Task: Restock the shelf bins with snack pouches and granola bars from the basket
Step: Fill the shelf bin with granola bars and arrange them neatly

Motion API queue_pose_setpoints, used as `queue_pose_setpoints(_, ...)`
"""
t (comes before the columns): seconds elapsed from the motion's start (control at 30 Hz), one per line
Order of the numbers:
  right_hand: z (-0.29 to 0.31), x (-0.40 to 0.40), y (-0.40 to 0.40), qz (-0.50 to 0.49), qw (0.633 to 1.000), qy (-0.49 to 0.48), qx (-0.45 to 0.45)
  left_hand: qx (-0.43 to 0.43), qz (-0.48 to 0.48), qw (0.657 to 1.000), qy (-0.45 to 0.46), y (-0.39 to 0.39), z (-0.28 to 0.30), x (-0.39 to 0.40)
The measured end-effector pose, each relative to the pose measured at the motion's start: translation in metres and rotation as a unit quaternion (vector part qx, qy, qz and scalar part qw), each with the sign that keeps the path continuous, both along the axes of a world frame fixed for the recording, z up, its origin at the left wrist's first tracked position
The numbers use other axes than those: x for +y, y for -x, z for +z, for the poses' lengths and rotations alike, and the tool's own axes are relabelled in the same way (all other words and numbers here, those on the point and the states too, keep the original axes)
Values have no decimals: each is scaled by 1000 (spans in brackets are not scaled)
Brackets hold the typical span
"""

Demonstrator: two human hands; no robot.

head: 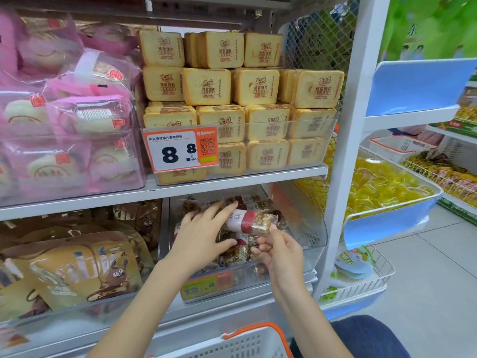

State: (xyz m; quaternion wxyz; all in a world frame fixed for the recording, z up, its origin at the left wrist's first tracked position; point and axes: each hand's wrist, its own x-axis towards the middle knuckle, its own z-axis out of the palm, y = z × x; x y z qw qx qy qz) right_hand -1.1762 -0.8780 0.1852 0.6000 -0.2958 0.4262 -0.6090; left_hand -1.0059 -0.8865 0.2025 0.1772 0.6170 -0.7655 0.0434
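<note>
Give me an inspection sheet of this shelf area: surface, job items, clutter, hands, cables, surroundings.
Surface: white shelf board above a clear lower bin with an orange price tag.
Job's things: granola bars piled in that bin; one wrapped granola bar held above them; white basket with orange handle at bottom edge, contents not visible.
Clutter: nothing seen.
Hands: left hand spread flat on the pile; right hand pinching the held bar's end.
Cables: nothing seen.
Surroundings: toast-slice packs stacked above; pink pastry packs upper left; brown pouches lower left; yellow sweets bin on the right.
</note>
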Motion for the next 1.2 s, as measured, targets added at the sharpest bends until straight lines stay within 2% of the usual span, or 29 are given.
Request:
queue_pose_setpoints(0.07, -4, 2, 1, 44, 999, -20, 23, -14, 1, 1000, 5, 0, 1, -2)
queue_pose_setpoints(0.1, -7, 1, 3, 57, 996, -20, 63, -24, 0, 1000, 10, -1, 1, -3)
queue_pose_setpoints(0.13, -11, -1, 7, 62, 992, -4, 111, -32, -2, 999, 18, -2, 0, -2)
queue_pose_setpoints(0.2, -14, -4, 18, 87, 974, 85, 193, -56, -8, 998, 25, -3, -3, -1)
queue_pose_setpoints(0.3, -15, -7, 32, 182, 902, 225, 321, -81, -15, 996, 28, -2, -6, -3)
queue_pose_setpoints(0.37, -15, -12, 35, 142, 863, 273, 401, -72, -15, 996, 43, -1, -8, -4)
queue_pose_setpoints(0.4, -14, -17, 36, 98, 862, 283, 409, -66, -8, 996, 54, -2, -8, -3)
queue_pose_setpoints(0.47, -9, -31, 48, 12, 878, 260, 401, -61, 14, 996, 59, -4, -9, -3)
queue_pose_setpoints(0.57, -9, -56, 79, -41, 884, 206, 418, -75, 6, 994, 76, -9, -16, -3)
queue_pose_setpoints(0.63, -14, -72, 87, -49, 859, 195, 471, -92, -1, 991, 97, -10, -20, -4)
queue_pose_setpoints(0.77, -17, -108, 67, -76, 770, 199, 602, -87, -1, 990, 113, -9, -24, -4)
queue_pose_setpoints(0.87, -19, -136, 56, -73, 760, 172, 623, -82, -4, 990, 112, -9, -25, -2)
queue_pose_setpoints(0.93, -22, -151, 54, -5, 749, 132, 649, -78, -7, 990, 114, -9, -26, -2)
queue_pose_setpoints(0.97, -24, -156, 54, 48, 706, 98, 700, -78, -8, 990, 114, -9, -27, -2)
queue_pose_setpoints(1.03, -21, -158, 54, 134, 570, 60, 809, -80, -7, 990, 113, -11, -28, -2)
queue_pose_setpoints(1.07, -18, -157, 55, 162, 528, 61, 831, -82, -8, 990, 114, -11, -29, -1)
queue_pose_setpoints(1.13, -10, -154, 59, 200, 509, 72, 834, -86, -9, 989, 118, -12, -29, -1)
queue_pose_setpoints(1.2, -6, -152, 65, 186, 525, 95, 825, -87, -9, 989, 116, -12, -29, 0)
